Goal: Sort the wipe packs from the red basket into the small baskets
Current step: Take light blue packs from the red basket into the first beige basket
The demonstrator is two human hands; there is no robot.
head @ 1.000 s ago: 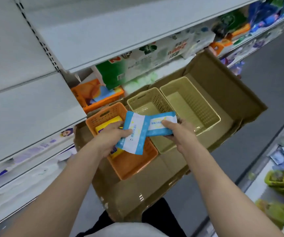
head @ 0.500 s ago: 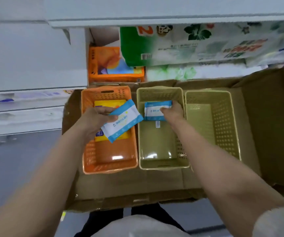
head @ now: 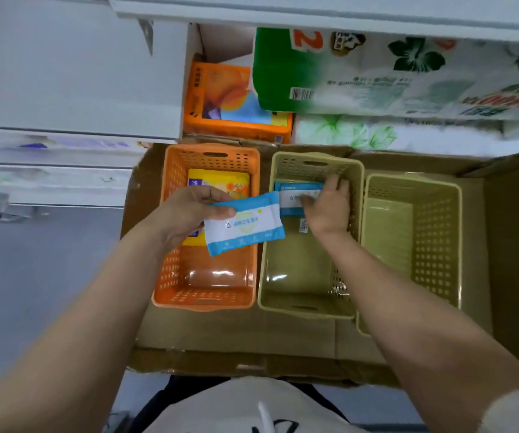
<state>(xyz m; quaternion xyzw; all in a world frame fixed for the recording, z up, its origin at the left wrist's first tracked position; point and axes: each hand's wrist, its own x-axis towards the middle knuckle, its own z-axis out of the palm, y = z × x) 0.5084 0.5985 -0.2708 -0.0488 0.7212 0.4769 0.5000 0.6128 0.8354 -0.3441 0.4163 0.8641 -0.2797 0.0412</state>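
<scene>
Three small baskets stand side by side in a cardboard box [head: 220,332]: an orange basket [head: 170,270] on the left, a beige basket [head: 301,310] in the middle, another beige basket [head: 439,245] on the right. My left hand [head: 183,217] pinches a blue-and-white wipe pack [head: 245,228] over the orange basket's right rim. My right hand [head: 330,207] holds a second blue-and-white wipe pack [head: 295,195] down inside the far end of the middle basket. A yellow pack [head: 220,184] lies in the orange basket. The red basket is out of view.
Shelves rise behind the box, with an orange tissue package [head: 230,101] and large green-and-white tissue packs [head: 361,73]. White shelf boards [head: 64,73] fill the left. Grey floor [head: 33,260] lies at lower left. The box's right flap [head: 517,245] stands up.
The view has swung to look straight down on the box. My right hand has lowered its wipe pack into the middle basket. My left hand has kept its pack over the orange basket.
</scene>
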